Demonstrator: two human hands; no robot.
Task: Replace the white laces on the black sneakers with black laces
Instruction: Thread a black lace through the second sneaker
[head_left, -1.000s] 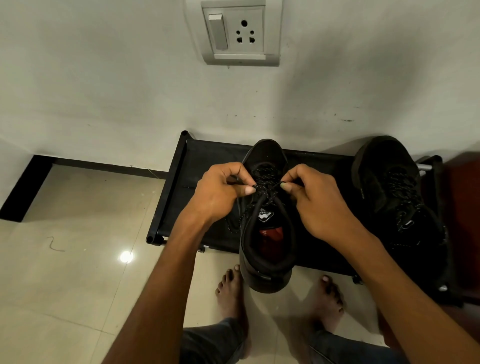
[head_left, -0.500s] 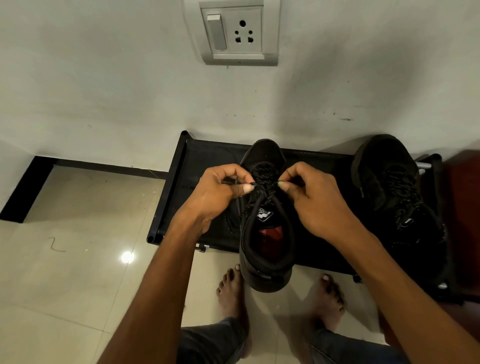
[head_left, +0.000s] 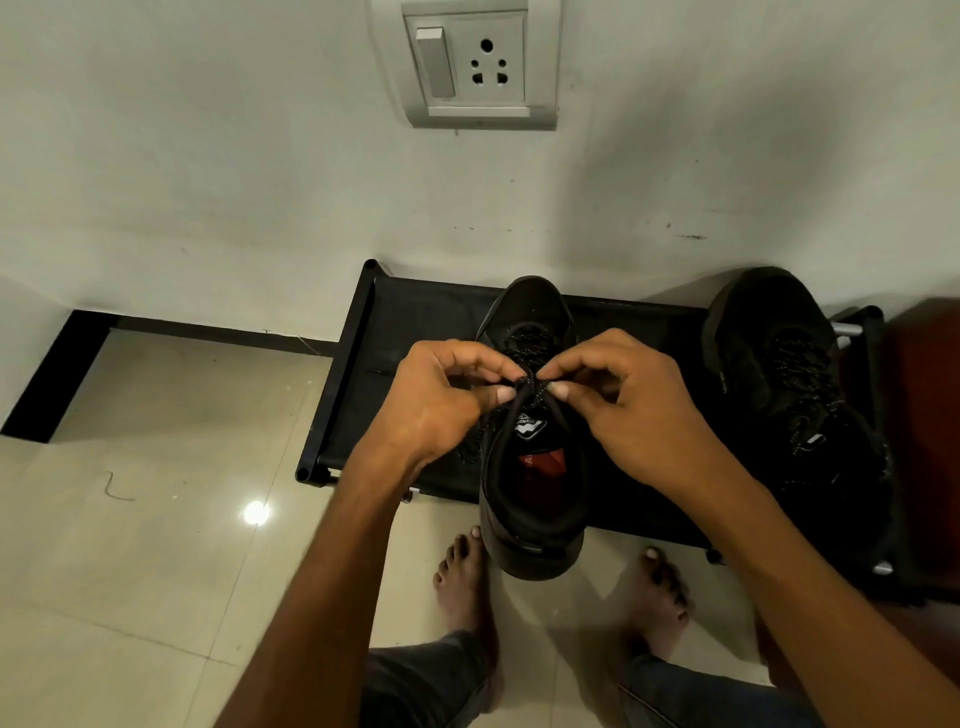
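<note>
A black sneaker (head_left: 530, 499) with a red insole stands on a low black rack (head_left: 415, 332), its heel hanging over the front edge. A black speckled lace (head_left: 531, 387) runs through its eyelets. My left hand (head_left: 441, 400) and my right hand (head_left: 623, 410) meet above the tongue, and each pinches the lace between thumb and forefinger. A loose lace end hangs down the shoe's left side. The second black sneaker (head_left: 789, 374), also with a black speckled lace, lies on the rack to the right.
The rack stands against a white wall with a switch and socket plate (head_left: 480, 65). Pale floor tiles (head_left: 130, 545) stretch to the left. My bare feet (head_left: 467, 582) stand just in front of the rack. A red-brown surface (head_left: 930, 415) borders the right edge.
Both hands have moved closer together over the tongue, so the thumbs now nearly touch on the lace. The sneakers have not moved.
</note>
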